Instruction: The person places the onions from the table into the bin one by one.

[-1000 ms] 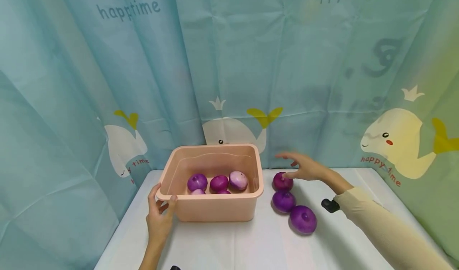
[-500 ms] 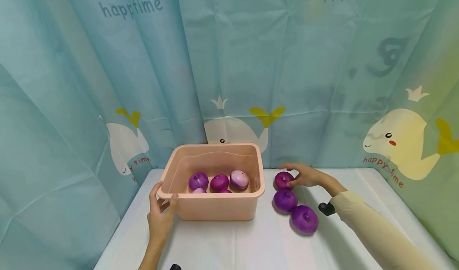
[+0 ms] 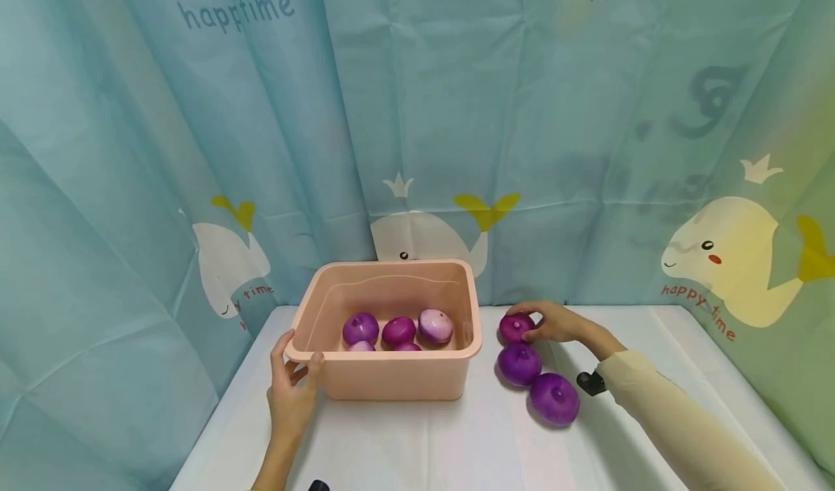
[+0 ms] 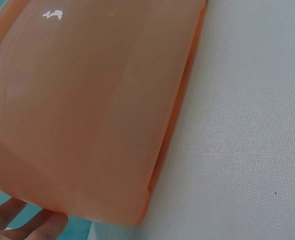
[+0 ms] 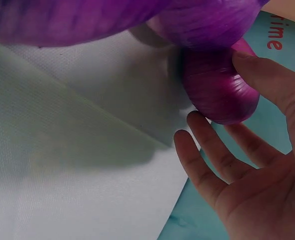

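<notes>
A pink plastic tub [image 3: 391,382] stands mid-table with several purple onions [image 3: 399,331] inside. My left hand [image 3: 295,376] grips its front-left corner, thumb over the rim; the left wrist view shows the tub wall [image 4: 87,100] and my fingertips [image 4: 30,222] under it. To the tub's right, three purple onions lie in a row. My right hand [image 3: 535,323] curls round the far onion [image 3: 512,329], with the thumb [image 5: 267,75] pressed on the far onion [image 5: 220,87]. The middle onion [image 3: 518,364] and the near onion [image 3: 554,398] lie untouched.
A white cloth [image 3: 457,447] covers the table [image 4: 247,125]. Teal curtains with whale prints [image 3: 424,150] hang close behind and on both sides. The table's right part [image 3: 678,346] lies beyond my forearm.
My right hand has dropped from hovering with spread fingers to curling round the far onion. The left hand and the tub have stayed put.
</notes>
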`<act>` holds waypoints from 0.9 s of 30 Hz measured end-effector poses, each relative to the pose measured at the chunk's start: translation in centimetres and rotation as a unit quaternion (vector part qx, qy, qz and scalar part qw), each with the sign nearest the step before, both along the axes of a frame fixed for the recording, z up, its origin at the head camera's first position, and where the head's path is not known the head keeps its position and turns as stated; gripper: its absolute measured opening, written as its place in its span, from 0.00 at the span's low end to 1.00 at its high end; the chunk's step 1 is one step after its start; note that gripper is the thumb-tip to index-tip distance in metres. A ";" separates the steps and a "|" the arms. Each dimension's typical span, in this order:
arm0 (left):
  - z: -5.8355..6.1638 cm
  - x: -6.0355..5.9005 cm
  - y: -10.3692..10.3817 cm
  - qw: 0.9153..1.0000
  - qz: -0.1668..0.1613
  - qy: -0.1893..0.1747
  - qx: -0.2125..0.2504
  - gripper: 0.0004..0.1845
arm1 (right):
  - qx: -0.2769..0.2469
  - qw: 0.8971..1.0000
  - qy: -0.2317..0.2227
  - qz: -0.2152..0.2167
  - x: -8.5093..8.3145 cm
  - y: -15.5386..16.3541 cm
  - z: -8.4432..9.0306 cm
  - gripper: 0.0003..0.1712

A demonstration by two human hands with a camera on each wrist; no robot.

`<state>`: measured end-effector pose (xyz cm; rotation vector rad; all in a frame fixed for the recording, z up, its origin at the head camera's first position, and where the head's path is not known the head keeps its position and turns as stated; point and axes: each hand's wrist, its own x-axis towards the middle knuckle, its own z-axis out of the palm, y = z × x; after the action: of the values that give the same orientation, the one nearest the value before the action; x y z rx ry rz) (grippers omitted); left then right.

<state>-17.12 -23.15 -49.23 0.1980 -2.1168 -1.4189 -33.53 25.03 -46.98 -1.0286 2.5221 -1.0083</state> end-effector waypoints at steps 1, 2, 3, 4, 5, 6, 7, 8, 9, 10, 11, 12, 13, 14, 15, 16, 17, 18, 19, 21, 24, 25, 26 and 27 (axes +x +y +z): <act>0.0 0.0 0.0 1.000 0.001 0.002 0.001 0.35 | -0.002 1.000 0.000 -0.003 0.0 0.0 0.0 0.27; 0.0 0.0 0.0 1.000 0.001 0.003 0.002 0.35 | -0.002 1.000 0.000 -0.006 -0.1 -0.1 -0.1 0.27; 0.1 0.0 0.0 1.000 0.000 0.004 0.003 0.35 | -0.001 1.000 0.000 -0.009 -0.1 -0.1 -0.1 0.26; 0.1 0.0 -0.1 1.000 0.001 0.004 0.004 0.35 | -0.002 1.000 -0.002 -0.012 -0.1 -0.1 -0.2 0.27; 0.1 0.0 -0.1 1.000 0.001 0.003 0.005 0.36 | -0.002 1.000 -0.003 -0.015 -0.1 -0.1 -0.2 0.27; 0.1 0.0 -0.1 1.000 0.000 0.003 0.007 0.36 | -0.001 1.000 -0.003 -0.018 -0.1 -0.1 -0.2 0.27; 0.1 0.0 0.0 1.000 0.000 0.002 0.008 0.36 | 0.000 1.000 -0.004 -0.020 -0.1 -0.1 -0.2 0.27; 0.1 0.0 0.0 1.000 -0.001 0.001 0.008 0.35 | 0.000 1.000 -0.005 -0.022 -0.2 0.0 -0.3 0.27; 0.1 0.0 0.0 1.000 -0.001 -0.001 0.008 0.35 | 0.001 1.000 -0.006 -0.023 -0.2 0.0 -0.3 0.26; 0.1 0.0 0.0 1.000 0.000 -0.002 0.008 0.35 | 0.000 1.000 -0.007 -0.024 -0.2 0.0 -0.3 0.26; 0.1 0.0 0.0 1.000 -0.001 -0.003 0.008 0.35 | 0.000 1.000 -0.008 -0.025 -0.2 0.0 -0.4 0.26; 0.0 0.0 0.0 1.000 -0.001 -0.003 0.007 0.35 | 0.000 1.000 -0.008 -0.026 -0.2 0.0 -0.4 0.26; 0.0 0.0 0.0 1.000 -0.001 -0.003 0.006 0.35 | 0.000 1.000 -0.009 -0.026 -0.2 0.1 -0.5 0.26; 0.0 0.0 0.0 1.000 -0.001 -0.003 0.005 0.35 | -0.001 1.000 -0.010 -0.026 -0.2 0.1 -0.5 0.26; 0.0 0.0 0.0 1.000 -0.001 -0.003 0.005 0.35 | -0.001 1.000 -0.012 -0.027 -0.2 0.0 -0.4 0.26; 0.0 0.0 0.0 1.000 -0.001 -0.003 0.005 0.35 | -0.001 1.000 -0.015 -0.027 -0.2 0.0 -0.4 0.26; 0.0 0.0 0.0 1.000 -0.001 -0.003 0.005 0.35 | -0.002 1.000 -0.016 -0.027 -0.1 0.0 -0.4 0.26; 0.0 0.0 0.0 1.000 -0.001 -0.003 0.004 0.35 | -0.001 0.999 -0.017 -0.027 -0.1 0.0 -0.4 0.26; 0.0 0.0 0.0 1.000 -0.001 -0.003 0.005 0.35 | 0.000 0.999 -0.017 -0.027 -0.1 -0.1 -0.3 0.26; 0.0 0.0 0.0 1.000 -0.001 -0.004 0.007 0.35 | 0.003 1.000 -0.015 -0.026 0.0 -0.1 -0.3 0.26; 0.0 0.1 0.0 1.000 -0.002 -0.003 0.005 0.35 | 0.007 1.000 -0.009 -0.025 0.1 -0.1 -0.3 0.25; 0.1 0.1 0.0 1.000 -0.003 -0.003 0.005 0.35 | 0.009 1.000 -0.008 -0.024 0.1 -0.1 -0.3 0.25; 0.1 0.1 0.0 1.000 -0.003 -0.003 0.005 0.35 | 0.010 1.000 -0.008 -0.024 0.1 -0.1 -0.3 0.25; 0.1 0.1 0.1 1.000 -0.004 -0.003 0.004 0.35 | 0.010 1.000 -0.008 -0.024 0.1 -0.1 -0.3 0.25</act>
<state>-17.03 -23.08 -49.17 0.1968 -2.1183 -1.4341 -33.45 24.97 -47.28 -0.9538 2.5506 -0.9986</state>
